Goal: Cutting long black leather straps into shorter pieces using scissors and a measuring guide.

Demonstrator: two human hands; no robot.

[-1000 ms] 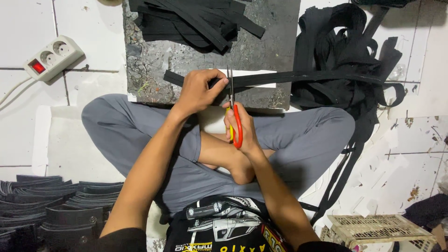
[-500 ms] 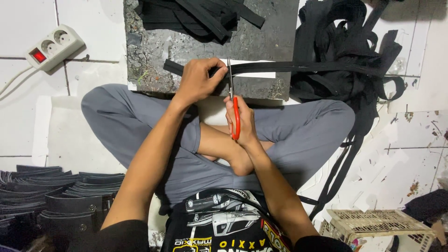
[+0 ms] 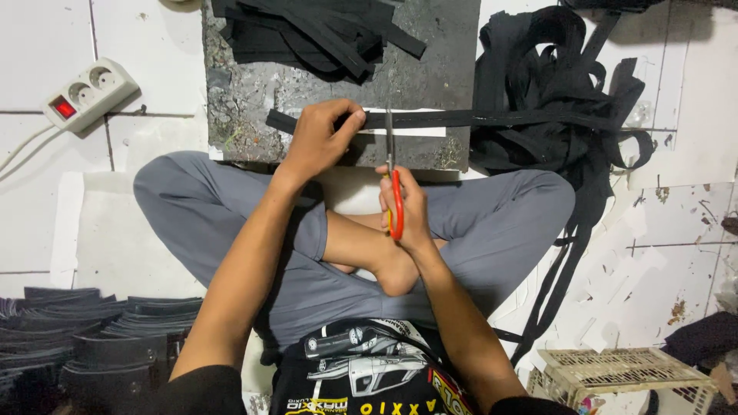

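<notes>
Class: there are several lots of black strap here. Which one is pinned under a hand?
The single strap stretched flat across the slab, under the left hand; the others lie loose.

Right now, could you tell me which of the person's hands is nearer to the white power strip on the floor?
The left. The left hand presses the black strap on the dark slab, right of the power strip. The right hand, holding red-handled scissors, is farther right still.

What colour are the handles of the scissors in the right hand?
Red, on the metal-bladed scissors held in the right hand; seen clearly in the head view.
</notes>
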